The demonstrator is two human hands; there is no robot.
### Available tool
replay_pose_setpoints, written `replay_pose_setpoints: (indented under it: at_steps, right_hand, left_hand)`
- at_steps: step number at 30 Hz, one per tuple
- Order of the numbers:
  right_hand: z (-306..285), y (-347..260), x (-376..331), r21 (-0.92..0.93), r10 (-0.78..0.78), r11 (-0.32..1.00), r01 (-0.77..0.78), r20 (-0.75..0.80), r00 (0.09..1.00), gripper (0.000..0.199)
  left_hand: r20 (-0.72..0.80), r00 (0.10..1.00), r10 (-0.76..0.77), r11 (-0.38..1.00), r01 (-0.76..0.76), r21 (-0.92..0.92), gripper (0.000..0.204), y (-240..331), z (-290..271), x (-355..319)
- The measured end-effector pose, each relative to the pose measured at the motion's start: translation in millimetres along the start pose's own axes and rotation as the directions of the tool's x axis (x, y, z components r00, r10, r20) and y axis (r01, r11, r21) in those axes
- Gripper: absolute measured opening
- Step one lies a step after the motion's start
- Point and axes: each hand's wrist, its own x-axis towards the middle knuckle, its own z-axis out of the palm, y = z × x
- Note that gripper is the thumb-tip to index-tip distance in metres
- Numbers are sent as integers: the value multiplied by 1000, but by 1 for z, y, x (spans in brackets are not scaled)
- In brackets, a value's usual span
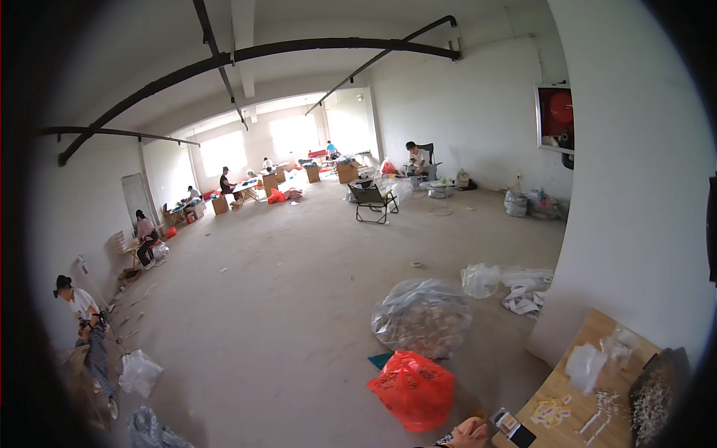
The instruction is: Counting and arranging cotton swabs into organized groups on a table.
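Observation:
At the lower edge, right of the middle, part of what looks like my right hand (470,433) shows beside a dark patterned cloth. Its fingers are cut off or folded from sight, so what it holds, if anything, cannot be made out. Just right of it, a small black and silver device (514,428) lies at the corner of a wooden table (549,384). Small yellow and white pieces (551,411), narrow white strips (595,427) and clear plastic bags (586,367) are on this table. A dark tray (652,399) holds many small pale pieces. My left hand is out of view.
A knotted red plastic bag (413,392) and a large clear sack (422,317) stand on the floor ahead. Further off is a folding chair (373,200). A white wall (635,224) rises beside the table. Several people work at tables along the room; one person (86,321) stands far left.

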Motion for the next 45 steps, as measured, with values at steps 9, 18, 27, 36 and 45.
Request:
replay_pose_setpoints:
  at_steps: [9, 18, 27, 36, 45]
  right_hand:
    - [-4, -20, 19, 74, -93, 993, 90, 30, 995, 38]
    - [-1, -27, 22, 166, -141, 977, 131, 50, 989, 38]
    - [-11, -46, 44, 238, -234, 947, 217, 47, 971, 37]
    - [-35, -72, 79, 270, -328, 912, 309, 31, 944, 36]
    - [-61, -110, 83, 327, -459, 832, 448, -49, 887, 36]
  left_hand:
    - [-47, 860, 508, 655, -350, 670, 11, 0, -3, -6]
    - [-79, 975, 207, 690, -88, 718, 15, 7, -8, -11]
    - [111, 930, 351, 931, -359, 60, 33, 12, -13, -7]
    - [340, 831, 439, 585, -552, 594, 39, 343, 4, -38]
    - [399, 911, 108, 955, -206, 212, 50, 15, -47, -15]
